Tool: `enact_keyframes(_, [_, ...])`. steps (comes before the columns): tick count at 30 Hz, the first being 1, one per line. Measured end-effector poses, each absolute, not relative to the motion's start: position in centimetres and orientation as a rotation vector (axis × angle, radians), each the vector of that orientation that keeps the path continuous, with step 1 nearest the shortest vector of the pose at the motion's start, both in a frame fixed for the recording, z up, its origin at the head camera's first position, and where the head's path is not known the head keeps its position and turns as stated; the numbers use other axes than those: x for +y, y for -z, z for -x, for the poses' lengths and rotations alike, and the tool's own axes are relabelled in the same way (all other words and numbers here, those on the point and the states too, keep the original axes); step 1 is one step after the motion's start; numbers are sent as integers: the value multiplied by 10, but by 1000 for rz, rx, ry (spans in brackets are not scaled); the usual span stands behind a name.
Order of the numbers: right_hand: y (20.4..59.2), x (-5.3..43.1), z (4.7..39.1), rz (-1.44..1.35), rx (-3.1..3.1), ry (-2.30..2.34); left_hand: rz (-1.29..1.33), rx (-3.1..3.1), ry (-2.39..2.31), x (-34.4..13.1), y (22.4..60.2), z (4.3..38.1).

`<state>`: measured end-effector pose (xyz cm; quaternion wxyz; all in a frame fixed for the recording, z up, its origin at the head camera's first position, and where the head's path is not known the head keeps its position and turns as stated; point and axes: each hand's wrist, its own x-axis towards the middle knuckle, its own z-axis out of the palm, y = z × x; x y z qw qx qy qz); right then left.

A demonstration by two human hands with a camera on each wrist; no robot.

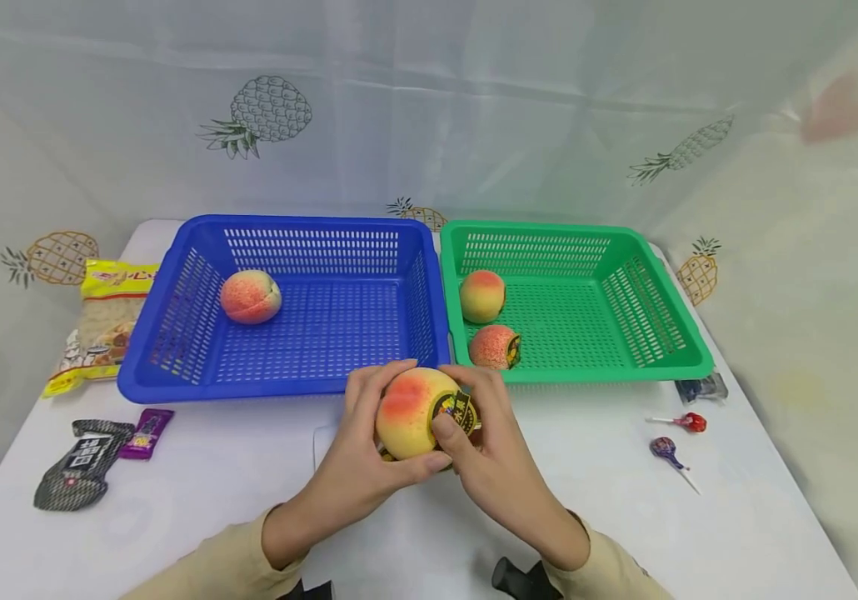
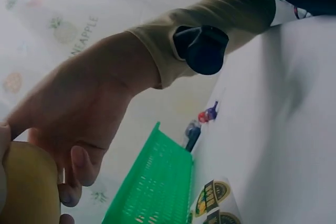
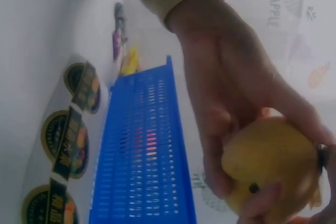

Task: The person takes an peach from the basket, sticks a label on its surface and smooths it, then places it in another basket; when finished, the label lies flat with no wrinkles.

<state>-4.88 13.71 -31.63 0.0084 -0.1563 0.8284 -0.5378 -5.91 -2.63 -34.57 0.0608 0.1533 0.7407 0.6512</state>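
Both hands hold a yellow and red peach (image 1: 405,417) above the table, in front of the baskets. My left hand (image 1: 364,454) grips its left side, thumb along the bottom. On the right, my right hand (image 1: 502,454) curls its fingers over the peach, and its thumb presses a round black and gold sticker (image 1: 457,407) on the skin. The right wrist view shows the left hand (image 3: 226,72) round the peach (image 3: 278,150). In the left wrist view, the right hand (image 2: 84,98) is beside it. A sticker sheet (image 3: 65,140) lies on the table below, mostly hidden in the head view.
A blue basket (image 1: 279,389) holds one peach (image 1: 251,297). Beside it, a green basket (image 1: 609,373) has two peaches, one showing a sticker. Snack packets (image 1: 84,464) lie at left, with a yellow bag (image 1: 107,321) behind. Two lollipops (image 1: 666,448) are at right.
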Motion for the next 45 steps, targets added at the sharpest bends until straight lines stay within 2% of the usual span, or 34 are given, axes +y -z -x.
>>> enact_keyframes(6, [332,137,54,613,2530,1846,-536,2305,-1988,-25,355,61])
enact_keyframes(10, [334,136,53,663,2645,1801,-550,2335,-2000,-23,356,60])
enact_keyframes(23, [330,143,54,471,2556,1845,-573,2196,-2037,-20,354,62])
enact_keyframes(28, [328,160,63,269,2473,1891,-469,1786,-2099,-21,356,67])
enact_keyframes(32, [325,204,81,41,2923,1642,-342,1668,-2051,-23,352,74])
enact_keyframes(36, [329,269,103,-366,3337,1209,-311,1730,-1976,-22,340,85])
enact_keyframes(40, [339,323,118,-747,3307,873,-392,1876,-1931,-13,323,100])
enact_keyframes(45, [351,347,127,-818,3178,737,-496,2273,-1764,12,300,131])
